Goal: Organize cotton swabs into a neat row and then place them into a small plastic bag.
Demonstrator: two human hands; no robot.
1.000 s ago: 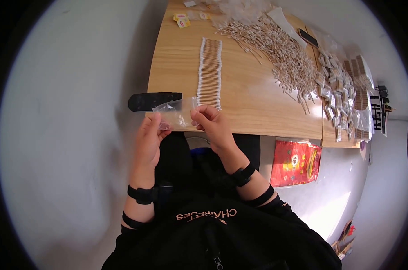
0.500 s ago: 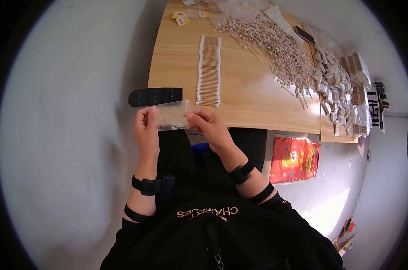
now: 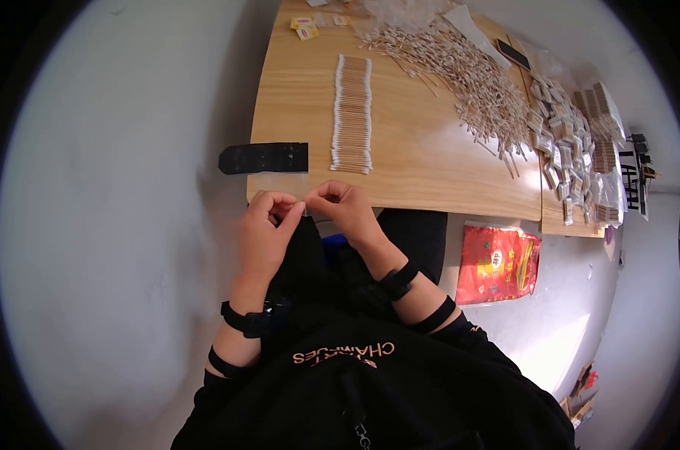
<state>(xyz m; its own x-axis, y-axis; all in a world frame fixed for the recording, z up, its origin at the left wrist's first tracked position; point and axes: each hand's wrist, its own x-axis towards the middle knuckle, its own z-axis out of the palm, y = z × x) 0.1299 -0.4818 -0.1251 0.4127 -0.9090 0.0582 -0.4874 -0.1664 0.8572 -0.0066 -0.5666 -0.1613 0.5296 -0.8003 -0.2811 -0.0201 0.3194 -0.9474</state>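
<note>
Just off the table's near edge, my left hand and my right hand meet, fingertips almost touching. Both pinch the near edge of a clear plastic bag, which stretches away over the wood and looks flat. Part of the bag is hidden behind my left fingers. Beyond my hands, a neat row of cotton swabs lies side by side, white tips along both sides. A black flat strip sits just past the bag and overhangs the table's left edge.
A big loose heap of cotton swabs covers the back right of the table. Farther right are many small packed bags and a dark phone. Yellow packets lie at the back left. A red bag is below the table.
My left hand has slid rightward along the bag to meet my right hand. The bag, earlier stretched between both hands, now extends away from the fingertips.
</note>
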